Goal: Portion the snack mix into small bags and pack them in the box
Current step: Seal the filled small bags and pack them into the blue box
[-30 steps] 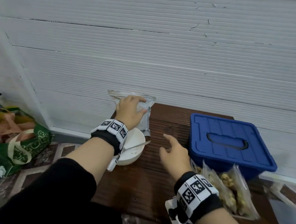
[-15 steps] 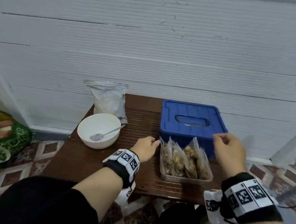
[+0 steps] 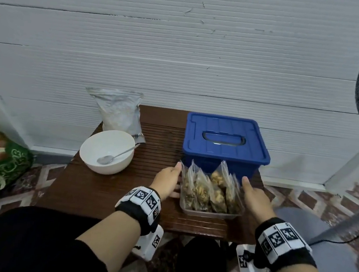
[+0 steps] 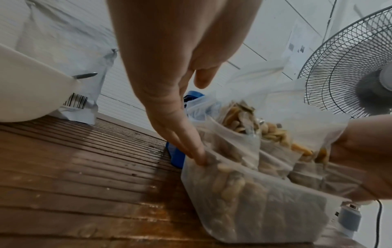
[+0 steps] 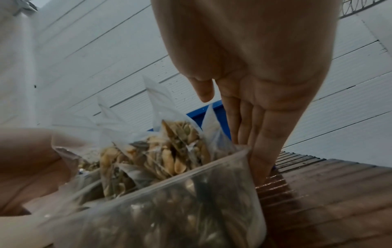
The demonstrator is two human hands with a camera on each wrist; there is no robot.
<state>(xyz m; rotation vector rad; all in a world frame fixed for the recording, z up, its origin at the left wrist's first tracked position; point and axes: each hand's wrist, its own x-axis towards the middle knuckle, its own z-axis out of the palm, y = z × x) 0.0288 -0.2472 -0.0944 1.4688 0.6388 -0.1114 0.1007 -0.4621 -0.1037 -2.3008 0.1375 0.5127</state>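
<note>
Both hands flank the clear plastic tray [image 3: 208, 213] of filled small bags [image 3: 204, 188] before the shut blue lidded box [image 3: 224, 140]: left hand [image 3: 167, 182] and right hand [image 3: 253, 196], fingers straight. Left-wrist view: fingertips [image 4: 198, 156] touch its wall. Right-wrist view: fingers [image 5: 257, 151] press the opposite wall; squeeze evenly and keep it level.

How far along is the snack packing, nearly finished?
Nearly. Portioning looks done: the white bowl holds only a spoon, and filled snack bags stand in a clear tray. Both hands, left hand and right hand, press flat against its sides. Still left: the blue box is lidded.
</note>
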